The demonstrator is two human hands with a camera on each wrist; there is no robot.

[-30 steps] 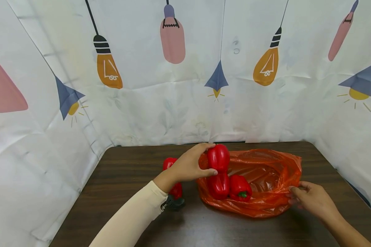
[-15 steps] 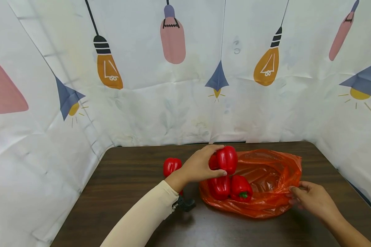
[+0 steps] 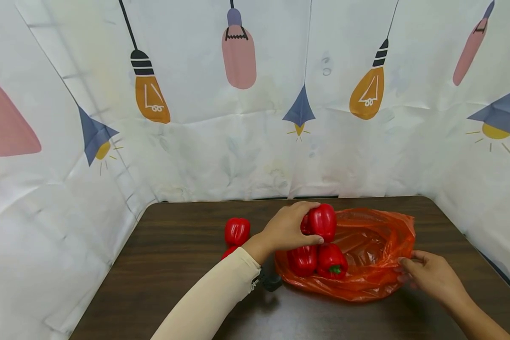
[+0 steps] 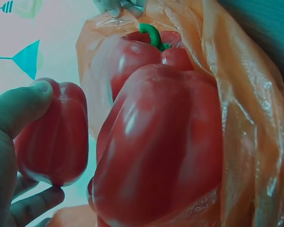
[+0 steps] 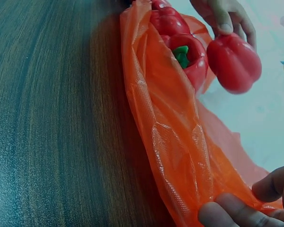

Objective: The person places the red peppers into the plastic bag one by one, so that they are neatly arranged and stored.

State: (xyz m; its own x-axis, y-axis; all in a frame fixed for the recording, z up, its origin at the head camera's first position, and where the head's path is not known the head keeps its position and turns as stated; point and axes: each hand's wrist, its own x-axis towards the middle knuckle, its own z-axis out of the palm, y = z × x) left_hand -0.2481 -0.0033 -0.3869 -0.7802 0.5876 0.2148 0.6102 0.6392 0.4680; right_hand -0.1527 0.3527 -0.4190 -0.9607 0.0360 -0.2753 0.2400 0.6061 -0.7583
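Observation:
My left hand (image 3: pixel 285 229) grips a red bell pepper (image 3: pixel 324 222) between thumb and fingers, above the left part of an orange plastic bag (image 3: pixel 357 293). Below it, a red bell pepper (image 3: pixel 301 259) lies in the bag's mouth beside another pepper with a green stem (image 3: pixel 334 268). Part of one more pepper (image 3: pixel 304 225) shows behind the left hand. At the bag's right edge, my right hand (image 3: pixel 435 274) pinches the plastic between thumb and fingers. The right wrist view shows the held pepper (image 5: pixel 235 64) apart from those in the bag (image 5: pixel 177 175).
Left of the bag, a red pepper (image 3: pixel 237 230) stands on the dark wooden table (image 3: pixel 161 264); another (image 3: pixel 229 251) is partly hidden by the left sleeve (image 3: pixel 212 293). A patterned white curtain (image 3: pixel 238 156) hangs behind the table's far edge.
My left hand has moved right and slightly down with its pepper, over the bag. The peppers left on the table are less covered by the arm. My right hand stays at the bag's edge.

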